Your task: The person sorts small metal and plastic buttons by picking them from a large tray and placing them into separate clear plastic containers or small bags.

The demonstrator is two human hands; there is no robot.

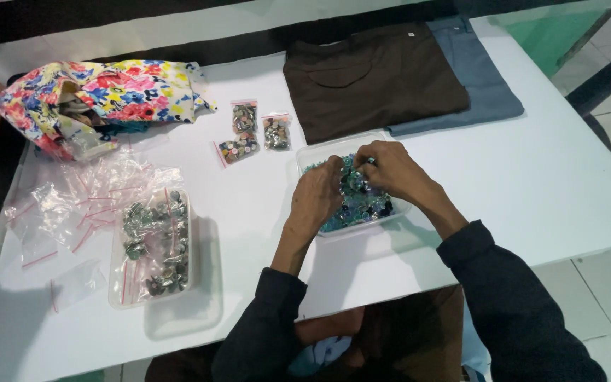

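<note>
My left hand [317, 194] and my right hand [389, 170] are both inside a clear plastic tray [312, 150] heaped with blue and dark buttons [359, 205]. The fingertips of both hands meet over the heap, pinching at small buttons; what exactly they hold is too small to tell. Dark sleeves cover both forearms. Just left of the tray lie three small clear bags of buttons [245, 131].
A second clear tray [152, 244] of bagged metal buttons stands at the left, with several loose empty zip bags [58, 212] beside it. A floral cloth bag [100, 99] lies at the far left. Folded brown cloth [373, 78] and blue-grey cloth [486, 78] lie behind.
</note>
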